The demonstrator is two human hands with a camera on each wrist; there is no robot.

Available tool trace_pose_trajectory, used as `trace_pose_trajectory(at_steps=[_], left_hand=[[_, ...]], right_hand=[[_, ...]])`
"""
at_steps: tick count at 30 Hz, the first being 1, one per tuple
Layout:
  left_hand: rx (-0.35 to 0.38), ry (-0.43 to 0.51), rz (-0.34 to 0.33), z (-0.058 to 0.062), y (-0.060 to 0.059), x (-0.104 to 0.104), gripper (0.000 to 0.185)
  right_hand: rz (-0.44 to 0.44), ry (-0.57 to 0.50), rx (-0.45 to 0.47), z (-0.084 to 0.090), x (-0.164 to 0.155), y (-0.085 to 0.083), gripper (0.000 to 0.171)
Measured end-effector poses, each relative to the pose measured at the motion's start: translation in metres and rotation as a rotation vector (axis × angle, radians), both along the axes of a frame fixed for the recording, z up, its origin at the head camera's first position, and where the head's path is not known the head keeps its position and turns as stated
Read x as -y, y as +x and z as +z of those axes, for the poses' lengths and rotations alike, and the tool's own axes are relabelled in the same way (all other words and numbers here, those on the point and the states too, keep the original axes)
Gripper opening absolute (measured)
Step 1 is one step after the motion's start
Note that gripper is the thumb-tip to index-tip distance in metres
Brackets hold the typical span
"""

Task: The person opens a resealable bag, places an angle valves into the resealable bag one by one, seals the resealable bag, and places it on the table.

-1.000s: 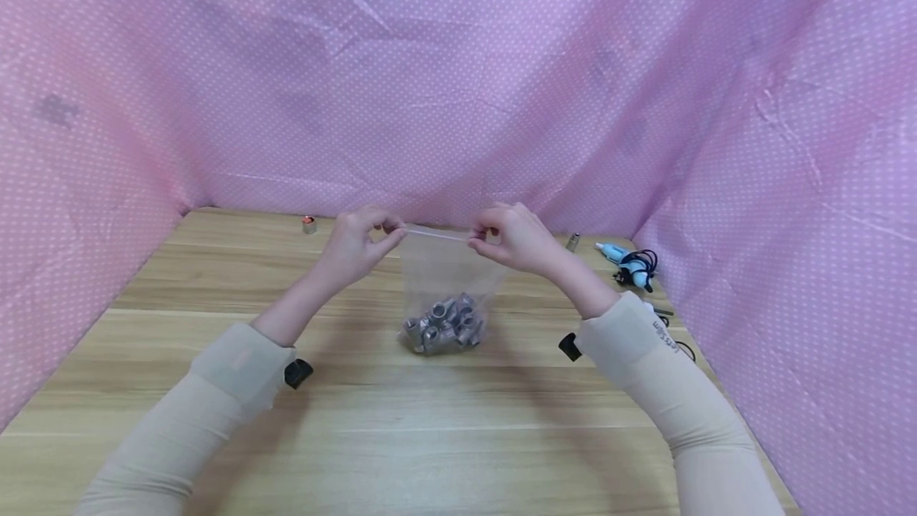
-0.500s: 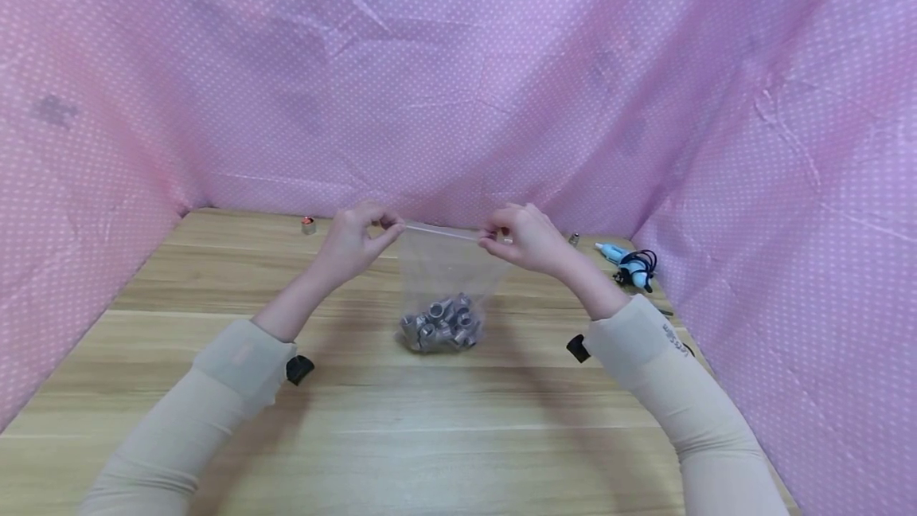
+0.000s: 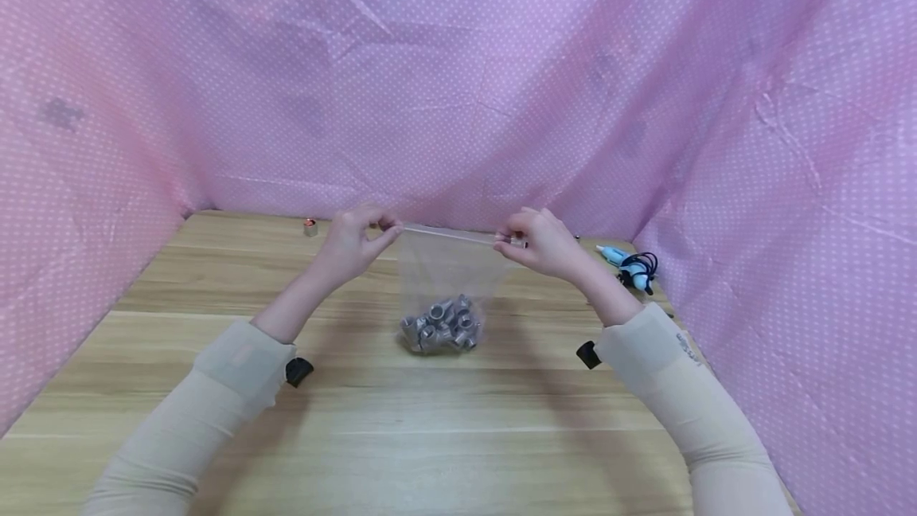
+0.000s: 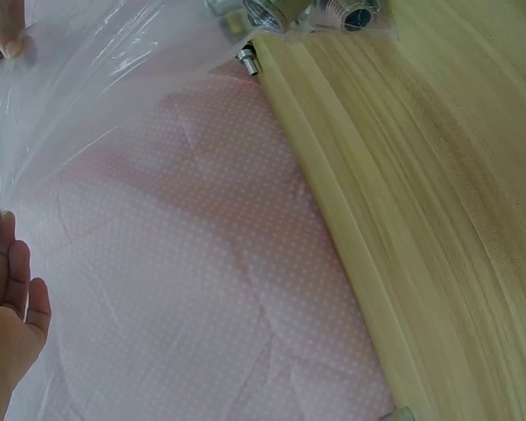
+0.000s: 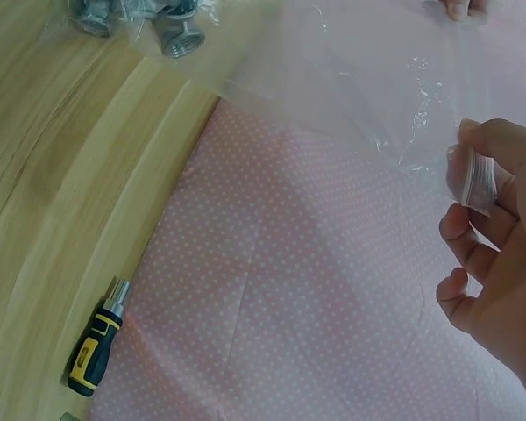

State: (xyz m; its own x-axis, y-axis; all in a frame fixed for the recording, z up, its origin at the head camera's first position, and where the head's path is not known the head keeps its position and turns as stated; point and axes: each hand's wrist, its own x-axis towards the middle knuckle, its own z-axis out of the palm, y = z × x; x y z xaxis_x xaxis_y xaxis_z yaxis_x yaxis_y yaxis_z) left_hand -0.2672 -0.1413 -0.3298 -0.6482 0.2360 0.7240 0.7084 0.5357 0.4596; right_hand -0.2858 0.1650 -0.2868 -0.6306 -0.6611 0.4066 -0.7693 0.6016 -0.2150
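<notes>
Head view is showing us standing over the wooden table, ringed by the pink dotted cloth, holding a clear zip-lock bag upright in the middle of it. We are pinching the bag's top strip at both ends — our left hand clamped on the left corner, our right hand clamped on the right corner, thumb and fingertips pressed on the seal. To do this well, we judge we should be keeping the strip taut and level, letting the load rest on the table so the film is not straining.

The bag is looking thin, glossy and crinkled, sagging toward its bottom, where a heap of grey metal threaded fittings is sitting on the wood. Well off to the right, a blue glue gun is lying by the cloth; smaller still — a yellow-and-black screwdriver.
</notes>
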Motion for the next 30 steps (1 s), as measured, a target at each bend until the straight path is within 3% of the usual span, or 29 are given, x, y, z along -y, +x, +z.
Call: trace_pose_trajectory(at_steps=[5,12,14,23,30], left_hand=[[0.029,-0.031,-0.011,-0.0023,-0.0007,0.0032,0.008],[0.143,-0.063,-0.063,0.0002,-0.0004,0.0018,0.011],[0.146,-0.069,-0.071,0.0009,-0.0009,0.0004,0.012],[-0.014,0.012,-0.044,-0.0023,-0.0037,-0.0037,0.005],[-0.067,0.034,-0.052,-0.0013,-0.0046,-0.0044,0.007]], right_hand=[[0.008,0.001,-0.004,-0.0022,0.0008,-0.0007,0.007],[0.005,-0.025,-0.019,-0.0035,0.0,-0.0017,0.007],[0.007,-0.032,-0.017,-0.0039,-0.0005,-0.0023,0.008],[0.052,-0.004,-0.047,-0.0007,-0.003,-0.0026,0.008],[0.019,0.049,-0.055,-0.0007,-0.0086,-0.0031,0.009]])
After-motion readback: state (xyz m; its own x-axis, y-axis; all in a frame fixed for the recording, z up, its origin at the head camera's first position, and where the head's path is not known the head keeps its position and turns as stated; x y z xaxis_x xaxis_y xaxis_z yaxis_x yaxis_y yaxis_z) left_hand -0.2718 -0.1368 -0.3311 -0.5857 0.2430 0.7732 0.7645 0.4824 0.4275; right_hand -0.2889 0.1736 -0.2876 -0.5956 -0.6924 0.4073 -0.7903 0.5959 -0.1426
